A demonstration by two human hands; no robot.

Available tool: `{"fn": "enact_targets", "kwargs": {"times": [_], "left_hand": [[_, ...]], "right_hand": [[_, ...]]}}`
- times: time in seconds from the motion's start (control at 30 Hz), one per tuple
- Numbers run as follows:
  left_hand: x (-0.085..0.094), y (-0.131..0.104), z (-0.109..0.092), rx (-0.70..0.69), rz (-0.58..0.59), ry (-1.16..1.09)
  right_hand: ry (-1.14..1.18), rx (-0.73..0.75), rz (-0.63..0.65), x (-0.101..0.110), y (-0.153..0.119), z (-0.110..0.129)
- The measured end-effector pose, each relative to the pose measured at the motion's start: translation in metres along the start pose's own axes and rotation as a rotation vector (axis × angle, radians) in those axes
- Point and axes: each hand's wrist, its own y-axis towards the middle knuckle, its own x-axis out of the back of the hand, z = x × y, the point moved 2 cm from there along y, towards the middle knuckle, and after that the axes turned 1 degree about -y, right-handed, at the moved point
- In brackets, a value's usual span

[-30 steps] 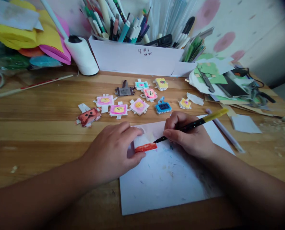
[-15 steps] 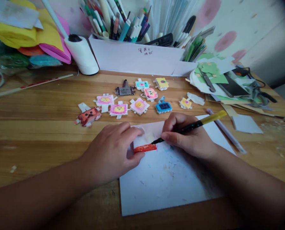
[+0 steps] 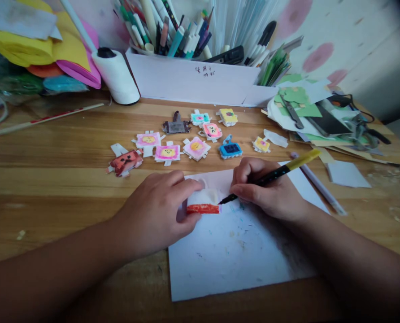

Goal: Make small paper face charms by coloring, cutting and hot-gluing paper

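My left hand (image 3: 164,208) pinches the left end of a small white paper piece (image 3: 203,197), whose near strip is coloured red. In my right hand (image 3: 269,190) is a black marker with a yellow end (image 3: 269,177), gripped like a pen. Its dark tip is at the right end of the red strip; whether it touches, I cannot tell. Beneath both lies a white sheet (image 3: 216,264) with small ink marks. Beyond my hands sit several little coloured paper figures, among them a red one (image 3: 124,162), a blue one (image 3: 230,149) and a yellow one (image 3: 261,144).
A white box (image 3: 186,80) full of pens stands at the back, beside a white roll (image 3: 117,78). Paper scraps, a phone (image 3: 329,119) and a cutter knife (image 3: 291,111) lie at the right. A pale purple pen (image 3: 321,188) rests near the sheet's right edge.
The marker tip has moved slightly right along the red strip, with my right hand shifting right too. The red strip looks more evenly filled. My left hand keeps its hold.
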Motion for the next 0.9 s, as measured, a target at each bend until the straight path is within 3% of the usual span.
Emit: {"fn": "enact_targets", "kwargs": {"times": [0.17,0.9], "left_hand": [[0.0021,0.0011,0.0000,-0.003,0.026,-0.056],[0.0024,0.0021,0.0015,-0.002,0.045,-0.069]], "right_hand": [[-0.013,-0.008,0.081,-0.0007,-0.0020,-0.0013],[-0.046,0.005,0.104,-0.0053,-0.0021,0.0015]]}}
